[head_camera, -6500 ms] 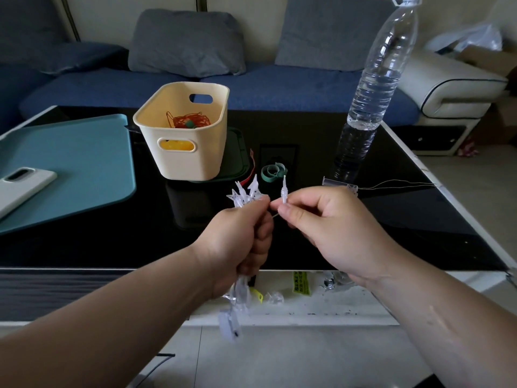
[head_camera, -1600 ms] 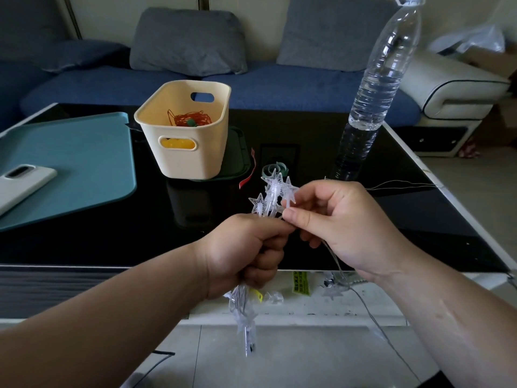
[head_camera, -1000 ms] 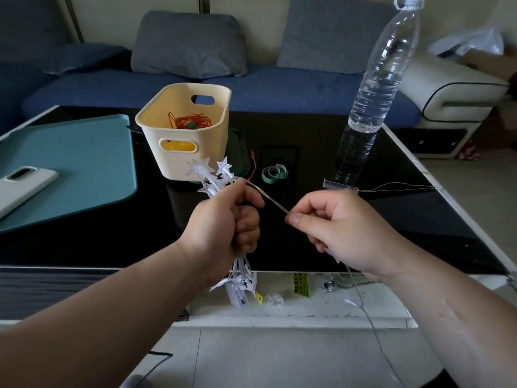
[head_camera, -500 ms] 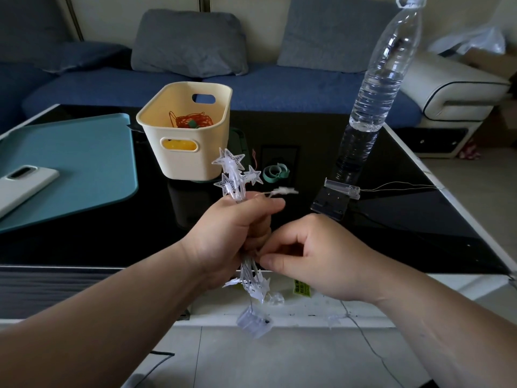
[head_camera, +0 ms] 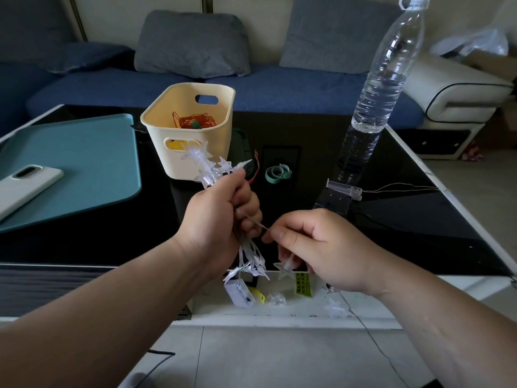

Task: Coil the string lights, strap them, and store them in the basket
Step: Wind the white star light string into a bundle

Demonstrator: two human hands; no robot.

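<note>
Lying well left of the basket (head_camera: pixel 221 147), a white phone (head_camera: pixel 25 186) is resting on a teal mat (head_camera: pixel 84 163). The basket is standing on the black counter (head_camera: pixel 419 219), holding an orange wire tangle (head_camera: pixel 193 121). Just in front of the basket, the left hand (head_camera: pixel 218 222) is clenching the string lights (head_camera: pixel 207 169), with stars sticking out above and below the fist. A green strap (head_camera: pixel 277 173) is lying just right of the basket. Farther right and nearer the person, the right hand (head_camera: pixel 316 247) is pinching the thin wire coming off the bundle. A water bottle (head_camera: pixel 377 93) is standing well right of the basket.
</note>
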